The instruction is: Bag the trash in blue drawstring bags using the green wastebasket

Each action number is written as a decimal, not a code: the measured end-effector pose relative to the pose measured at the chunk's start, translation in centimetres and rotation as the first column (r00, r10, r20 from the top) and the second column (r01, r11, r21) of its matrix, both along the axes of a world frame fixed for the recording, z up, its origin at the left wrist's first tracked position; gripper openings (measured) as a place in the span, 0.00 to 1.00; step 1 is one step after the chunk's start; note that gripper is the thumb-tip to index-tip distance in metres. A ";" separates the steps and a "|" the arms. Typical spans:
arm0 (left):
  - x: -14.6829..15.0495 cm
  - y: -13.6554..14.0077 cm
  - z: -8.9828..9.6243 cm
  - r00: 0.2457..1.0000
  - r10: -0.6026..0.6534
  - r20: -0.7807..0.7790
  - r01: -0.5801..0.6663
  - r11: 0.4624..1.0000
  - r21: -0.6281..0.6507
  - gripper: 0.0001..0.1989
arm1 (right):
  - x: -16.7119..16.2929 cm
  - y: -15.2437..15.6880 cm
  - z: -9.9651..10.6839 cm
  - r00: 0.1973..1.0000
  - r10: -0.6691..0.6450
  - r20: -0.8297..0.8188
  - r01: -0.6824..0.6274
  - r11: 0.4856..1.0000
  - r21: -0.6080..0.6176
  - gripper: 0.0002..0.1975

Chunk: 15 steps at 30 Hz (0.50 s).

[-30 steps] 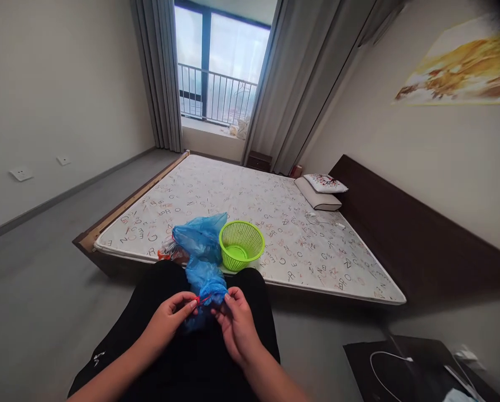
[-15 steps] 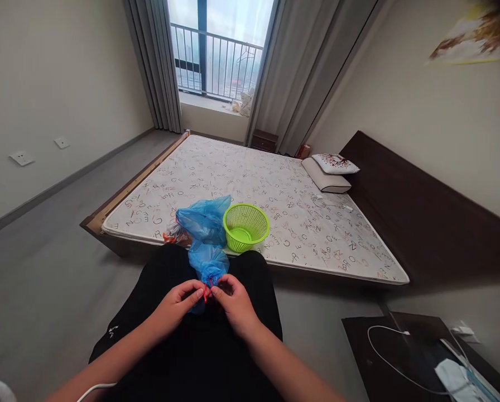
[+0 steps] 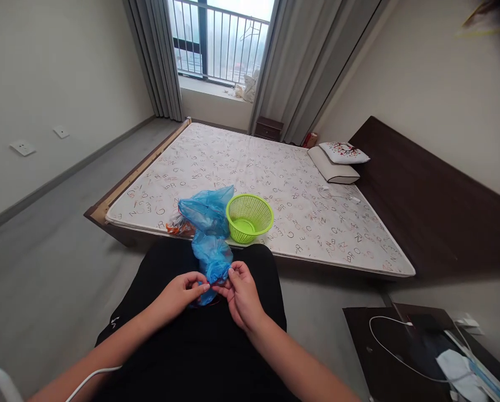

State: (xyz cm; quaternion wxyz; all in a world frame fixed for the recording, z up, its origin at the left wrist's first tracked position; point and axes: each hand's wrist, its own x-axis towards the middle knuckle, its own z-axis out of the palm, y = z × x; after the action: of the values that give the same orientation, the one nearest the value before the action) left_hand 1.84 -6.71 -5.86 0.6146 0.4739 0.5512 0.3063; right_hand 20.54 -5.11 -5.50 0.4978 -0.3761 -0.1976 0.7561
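A blue plastic bag (image 3: 211, 251) hangs from the mattress edge down over my lap, its gathered end between my hands. My left hand (image 3: 186, 289) pinches the left side of that end, thumb against fingertips. On the other side, my right hand (image 3: 242, 291) grips the gathered plastic between thumb and fingers. A little red from the bag's drawstring shows between the fingers, mostly hidden. The bag's puffed upper part (image 3: 210, 211) rests on the mattress beside a green plastic basket (image 3: 250, 219), which is upright with nothing visible inside.
A patterned mattress (image 3: 229, 162) on a dark bed frame lies in front of me. An orange and white plastic bundle (image 3: 178, 224) sits left of the blue bag. Pillows (image 3: 337, 163) lie at the headboard. A dark bedside table (image 3: 384, 352) with a cable and mask stands at right.
The red drawstring held between both hands is now mostly hidden. My right hand has shifted up onto the gathered blue plastic. The view has tilted slightly down.
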 end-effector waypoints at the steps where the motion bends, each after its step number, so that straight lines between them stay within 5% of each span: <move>1: 0.0 0.0 0.2 1.000 -0.003 -0.020 0.003 1.000 0.007 0.20 | 0.0 0.0 -0.1 1.000 -0.007 0.014 0.007 1.000 -0.009 0.20; 9: 0.2 -0.4 1.0 0.971 0.228 -0.070 -0.205 0.947 0.249 0.17 | 0.1 0.0 -0.3 0.995 -0.071 0.063 0.068 0.996 0.052 0.16; 15: -0.1 -0.2 1.3 0.954 0.256 -0.158 -0.169 0.890 0.423 0.16 | 0.2 0.1 0.3 0.983 -0.108 0.145 0.091 0.989 0.117 0.15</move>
State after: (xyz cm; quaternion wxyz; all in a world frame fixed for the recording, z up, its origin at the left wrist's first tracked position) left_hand 1.77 -6.94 -4.60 0.4043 0.5569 0.5861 0.4278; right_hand 20.71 -4.99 -5.25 0.5385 -0.4140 -0.2569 0.6875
